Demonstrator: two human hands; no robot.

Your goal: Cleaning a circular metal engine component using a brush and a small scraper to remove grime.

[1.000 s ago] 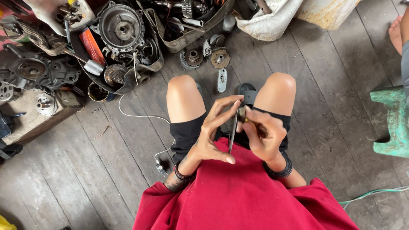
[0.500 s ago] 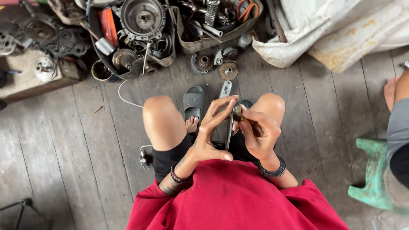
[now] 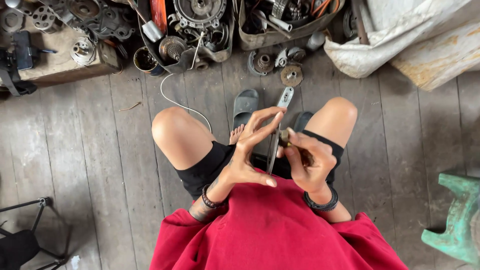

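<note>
I sit with bare knees apart over a wooden plank floor, in black shorts and a red shirt. My left hand [image 3: 250,150] has its fingers spread and steadies a thin dark metal strip [image 3: 273,150] that stands nearly upright between my hands. My right hand [image 3: 306,162] is closed around a small metal part [image 3: 284,137] pressed against the strip's upper end. Both wrists wear dark bracelets. What the small part is cannot be made out.
Engine parts, gears and casings [image 3: 200,20] are heaped along the top edge. A grey sandal [image 3: 245,106] and a flat metal wrench [image 3: 285,97] lie ahead of my feet. A white sack [image 3: 370,45] sits top right, a green stool [image 3: 457,220] right, a black stand [image 3: 25,230] bottom left.
The camera view has shifted, so the parts pile sits higher and my knees lower. My hands keep the same hold on the strip and the small part.
</note>
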